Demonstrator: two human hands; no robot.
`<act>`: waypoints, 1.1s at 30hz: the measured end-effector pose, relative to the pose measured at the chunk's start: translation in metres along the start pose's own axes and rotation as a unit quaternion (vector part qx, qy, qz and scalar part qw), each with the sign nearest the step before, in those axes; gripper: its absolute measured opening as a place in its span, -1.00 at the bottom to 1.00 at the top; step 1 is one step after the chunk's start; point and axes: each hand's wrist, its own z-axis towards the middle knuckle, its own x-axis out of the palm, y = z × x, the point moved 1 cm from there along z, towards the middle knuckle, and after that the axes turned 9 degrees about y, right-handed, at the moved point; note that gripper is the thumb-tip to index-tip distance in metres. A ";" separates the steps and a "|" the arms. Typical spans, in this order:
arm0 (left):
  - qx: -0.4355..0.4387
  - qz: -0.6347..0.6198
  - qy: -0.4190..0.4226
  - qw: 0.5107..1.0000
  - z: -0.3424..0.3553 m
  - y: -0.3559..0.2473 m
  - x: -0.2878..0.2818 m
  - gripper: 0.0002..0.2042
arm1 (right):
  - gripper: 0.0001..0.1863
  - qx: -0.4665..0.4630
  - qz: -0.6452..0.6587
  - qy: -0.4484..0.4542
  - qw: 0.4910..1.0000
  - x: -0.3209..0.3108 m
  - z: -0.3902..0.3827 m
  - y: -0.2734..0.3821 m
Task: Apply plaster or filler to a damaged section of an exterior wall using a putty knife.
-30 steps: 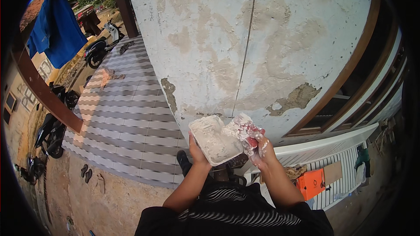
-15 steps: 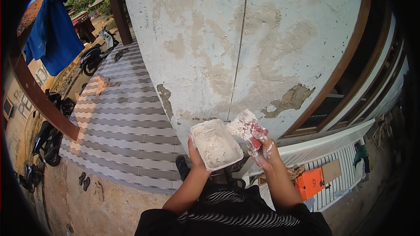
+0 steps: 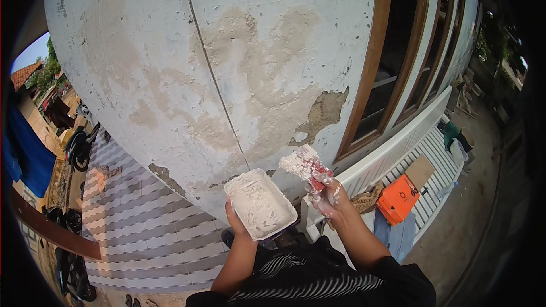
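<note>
My left hand [image 3: 238, 219] grips the side of a rectangular tray [image 3: 260, 204] filled with off-white paste, low in the middle of the view. My right hand [image 3: 327, 198] is closed on a red-handled tool [image 3: 314, 173], its head heaped with white paste, just right of and above the tray's corner. White paste also smears my right fingers and palm. Both are held before the cracked, patched pale wall [image 3: 227, 68], which has a bare broken patch [image 3: 325, 113].
Wooden-framed windows [image 3: 381, 102] are at the right, above a white slatted bench [image 3: 433, 204] holding an orange box [image 3: 397, 199], cloths and cardboard. A tiled porch [image 3: 142, 239] with a brown post [image 3: 51, 230], a blue garment [image 3: 28, 150] and parked motorbikes [image 3: 79, 148] lies left.
The view has swung right, so the wall, porch and windows shift leftward. The tool has drawn clear of the tray's paste, rising slightly with my right hand.
</note>
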 end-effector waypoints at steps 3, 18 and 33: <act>-0.010 0.003 0.016 1.000 0.006 0.000 0.000 -0.37 | -0.79 -0.025 0.019 0.001 0.999 -0.019 0.001 0.007; 0.014 0.006 0.008 1.000 0.006 -0.018 -0.018 -0.37 | -0.79 -0.140 -0.135 -0.107 0.975 -0.060 0.042 0.014; 0.062 0.060 -0.018 0.996 -0.008 -0.029 -0.033 -0.42 | -0.32 -0.260 -0.517 -0.276 0.768 -0.081 0.125 -0.020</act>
